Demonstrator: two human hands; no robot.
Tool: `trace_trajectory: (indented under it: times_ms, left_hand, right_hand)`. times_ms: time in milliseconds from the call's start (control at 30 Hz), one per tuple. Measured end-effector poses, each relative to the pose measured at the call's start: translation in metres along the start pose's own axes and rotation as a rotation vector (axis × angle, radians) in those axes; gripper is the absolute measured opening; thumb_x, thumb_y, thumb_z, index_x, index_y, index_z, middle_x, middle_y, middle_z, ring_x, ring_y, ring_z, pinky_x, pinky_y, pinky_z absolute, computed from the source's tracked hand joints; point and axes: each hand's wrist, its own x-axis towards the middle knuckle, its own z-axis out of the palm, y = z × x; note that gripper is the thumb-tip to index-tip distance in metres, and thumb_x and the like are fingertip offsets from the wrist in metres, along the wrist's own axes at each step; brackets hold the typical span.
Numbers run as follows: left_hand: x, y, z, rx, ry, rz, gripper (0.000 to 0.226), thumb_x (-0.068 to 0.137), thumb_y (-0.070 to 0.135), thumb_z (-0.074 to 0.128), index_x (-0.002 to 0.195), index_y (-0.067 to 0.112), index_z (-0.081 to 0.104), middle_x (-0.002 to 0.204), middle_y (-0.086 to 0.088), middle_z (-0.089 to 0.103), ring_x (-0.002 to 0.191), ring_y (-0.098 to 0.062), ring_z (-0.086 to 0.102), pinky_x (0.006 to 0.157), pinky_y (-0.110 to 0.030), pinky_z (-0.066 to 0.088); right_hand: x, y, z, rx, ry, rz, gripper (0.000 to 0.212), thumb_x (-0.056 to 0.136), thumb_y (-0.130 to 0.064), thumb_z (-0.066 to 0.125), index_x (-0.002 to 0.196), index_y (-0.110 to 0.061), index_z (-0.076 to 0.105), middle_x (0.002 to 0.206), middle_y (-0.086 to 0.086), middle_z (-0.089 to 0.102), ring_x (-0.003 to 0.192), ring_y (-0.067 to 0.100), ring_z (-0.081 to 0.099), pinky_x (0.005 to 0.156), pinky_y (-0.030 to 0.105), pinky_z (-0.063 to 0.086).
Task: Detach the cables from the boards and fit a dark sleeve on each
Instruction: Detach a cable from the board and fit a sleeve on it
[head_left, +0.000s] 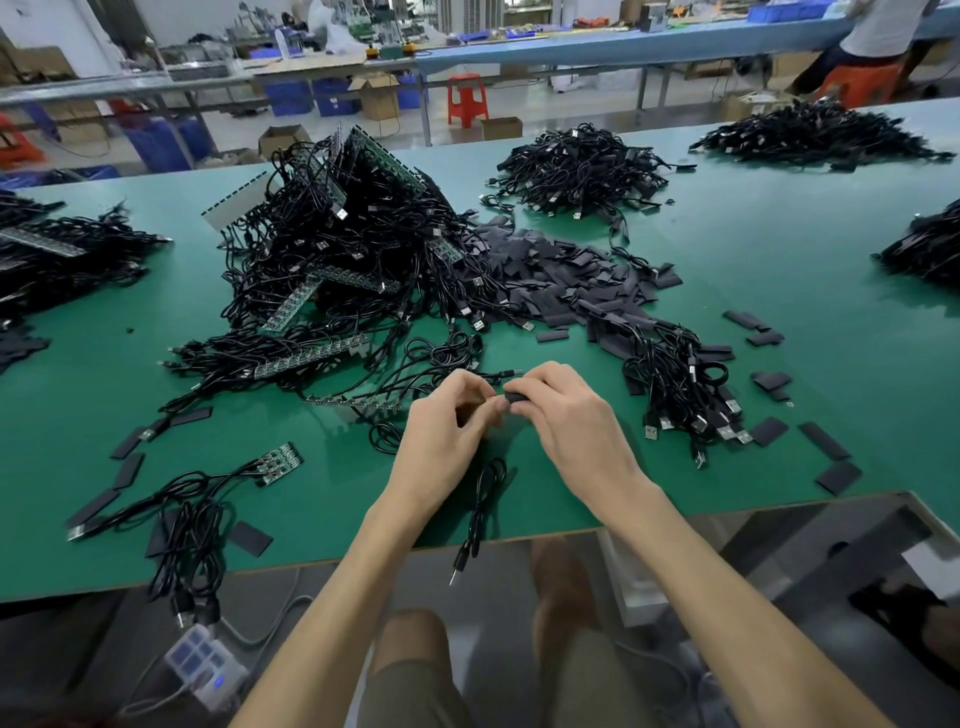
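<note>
matte sleeve (516, 397) — right hand (566, 415), thin cable (480, 512)

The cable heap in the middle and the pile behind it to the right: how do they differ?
The middle heap has green board strips sticking out; the far pile shows none. The middle heap stands taller and wider; the far pile lies lower. Both are black cables with plugs on the green table.
</note>
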Motion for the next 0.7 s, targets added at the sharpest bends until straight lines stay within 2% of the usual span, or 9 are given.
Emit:
trace_trajectory:
  times_ms: [100, 167, 233, 300, 400, 533, 633, 700]
  left_hand:
    - [0.001, 0.0, 0.001, 0.062, -0.018, 0.029, 0.009, 0.096, 0.026, 0.07, 0.098, 0.023, 0.063, 0.083, 0.01, 0.071, 0.08, -0.007, 0.066, 0.075, -0.019, 0.051]
    - [0.001, 0.0, 0.001, 0.099, -0.023, 0.044, 0.01, 0.094, 0.025, 0.072, 0.099, 0.023, 0.064, 0.086, 0.011, 0.068, 0.08, -0.009, 0.063, 0.074, -0.017, 0.05]
    - [0.001, 0.001, 0.0, 0.104, -0.014, 0.057, 0.009, 0.093, 0.021, 0.073, 0.098, 0.022, 0.066, 0.087, 0.013, 0.068, 0.08, -0.007, 0.063, 0.072, -0.014, 0.049]
    - [0.0, 0.002, -0.001, 0.081, -0.005, 0.049, 0.007, 0.092, 0.019, 0.075, 0.097, 0.019, 0.071, 0.085, 0.013, 0.07, 0.079, -0.004, 0.064, 0.072, -0.011, 0.047]
    - [-0.001, 0.002, -0.002, 0.051, -0.035, 0.027, 0.007, 0.09, 0.02, 0.077, 0.097, 0.018, 0.076, 0.083, 0.013, 0.074, 0.078, 0.0, 0.067, 0.075, -0.015, 0.05]
    - [-0.001, 0.003, 0.0, 0.037, -0.072, 0.052, 0.006, 0.094, 0.022, 0.073, 0.097, 0.018, 0.077, 0.08, 0.014, 0.075, 0.073, -0.002, 0.068, 0.072, -0.017, 0.051]
    - [0.0, 0.003, 0.0, 0.035, -0.064, 0.066, 0.006, 0.095, 0.022, 0.072, 0.097, 0.018, 0.076, 0.08, 0.013, 0.075, 0.071, -0.003, 0.067, 0.07, -0.014, 0.048]
    - [-0.001, 0.002, 0.001, 0.066, -0.057, 0.075, 0.007, 0.095, 0.021, 0.071, 0.098, 0.018, 0.076, 0.081, 0.012, 0.074, 0.073, -0.005, 0.068, 0.071, -0.021, 0.052]
  right_hand:
    - [0.002, 0.004, 0.002, 0.003, 0.013, 0.017, 0.019, 0.094, -0.009, 0.07, 0.112, -0.004, 0.074, 0.103, 0.007, 0.066, 0.097, 0.024, 0.061, 0.08, 0.04, 0.057]
    - [0.004, 0.008, 0.003, 0.102, -0.006, 0.095, 0.021, 0.094, -0.011, 0.07, 0.114, -0.007, 0.075, 0.103, 0.004, 0.066, 0.097, 0.02, 0.062, 0.084, 0.033, 0.054]
    - [0.009, 0.013, 0.002, 0.36, -0.076, 0.289, 0.023, 0.091, -0.011, 0.074, 0.114, -0.014, 0.075, 0.1, -0.002, 0.068, 0.089, 0.013, 0.064, 0.08, 0.024, 0.051]
    - [0.012, 0.018, -0.001, 0.649, -0.122, 0.48, 0.024, 0.086, -0.011, 0.08, 0.108, -0.017, 0.074, 0.092, -0.004, 0.073, 0.078, 0.013, 0.068, 0.067, 0.024, 0.053]
    - [0.011, 0.025, -0.003, 0.926, -0.097, 0.564, 0.019, 0.084, -0.005, 0.081, 0.099, -0.01, 0.073, 0.076, 0.001, 0.074, 0.065, 0.015, 0.068, 0.056, 0.023, 0.052]
    - [0.012, 0.027, 0.0, 0.995, -0.089, 0.557, 0.007, 0.09, -0.01, 0.076, 0.094, -0.005, 0.073, 0.076, 0.008, 0.075, 0.06, 0.014, 0.064, 0.052, 0.021, 0.048]
    - [0.013, 0.027, 0.002, 0.954, -0.099, 0.553, 0.017, 0.097, -0.019, 0.071, 0.095, -0.002, 0.073, 0.077, 0.007, 0.076, 0.058, 0.012, 0.062, 0.051, 0.021, 0.046]
    - [0.013, 0.026, 0.003, 0.931, -0.104, 0.562, 0.02, 0.1, -0.021, 0.067, 0.096, -0.002, 0.073, 0.075, 0.005, 0.075, 0.058, 0.012, 0.062, 0.049, 0.02, 0.044]
